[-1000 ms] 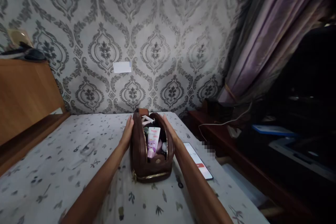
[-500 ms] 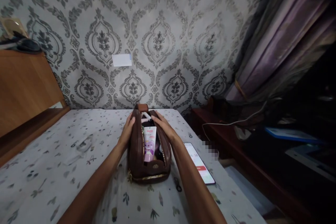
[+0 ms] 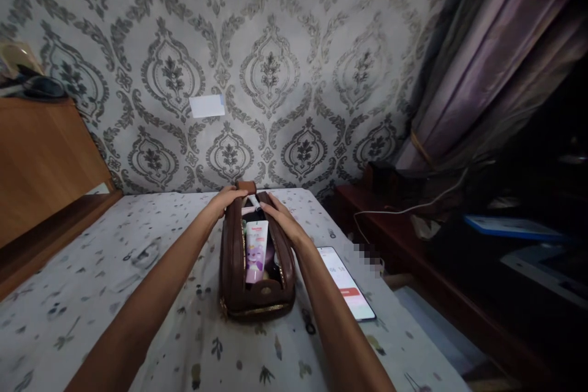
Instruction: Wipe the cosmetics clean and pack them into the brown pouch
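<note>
Our brown bag (image 3: 233, 251) lies unzipped on the printed white sheet (image 3: 179, 343), its mouth facing up and a tan strap (image 3: 247, 186) at its far end. We have our left hand (image 3: 224, 201) on the bag's far left rim, fingers bent over the edge. Our right hand (image 3: 285, 223) rests on the bag's far right side, its inner digit reaching over the mouth. We cannot tell how firmly either grip is closed, since the bag hides part of both hands. Inside the bag we see a white and lilac tube (image 3: 256, 251) leaning in the middle and a slim white item (image 3: 253, 201) at the far end; the darker contents are unclear. To the bag's right, just beyond our right forearm, a lit phone (image 3: 346, 285) lies face up. Behind the bag rises the patterned wall (image 3: 271, 104).
</note>
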A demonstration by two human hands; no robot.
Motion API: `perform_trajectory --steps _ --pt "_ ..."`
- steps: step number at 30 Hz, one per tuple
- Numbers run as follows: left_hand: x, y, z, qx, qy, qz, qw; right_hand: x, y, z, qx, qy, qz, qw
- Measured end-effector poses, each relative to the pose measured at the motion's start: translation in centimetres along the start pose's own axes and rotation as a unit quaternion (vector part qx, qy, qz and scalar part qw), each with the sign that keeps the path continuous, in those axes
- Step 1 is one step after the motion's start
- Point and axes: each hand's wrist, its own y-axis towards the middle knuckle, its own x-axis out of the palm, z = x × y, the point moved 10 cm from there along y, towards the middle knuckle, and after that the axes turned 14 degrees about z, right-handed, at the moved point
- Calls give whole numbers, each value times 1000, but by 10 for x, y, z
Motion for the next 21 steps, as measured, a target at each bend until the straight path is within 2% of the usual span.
perform_trajectory --steps 3,6,11,16,21 --pt "0 4 -1 -23 43 -3 999 0 0 1 4 -3 1 1000" --pt "-1 5 2 -20 80 -6 997 0 0 2 6 -2 -1 1000" --pt "-2 4 29 76 121 -13 990 0 2 4 6 5 -1 1000" --pt "21 0 59 175 166 -106 965 0 3 4 -1 7 4 1000" --pt "36 -3 66 207 200 -170 942 -1 2 5 5 5 2 1000"
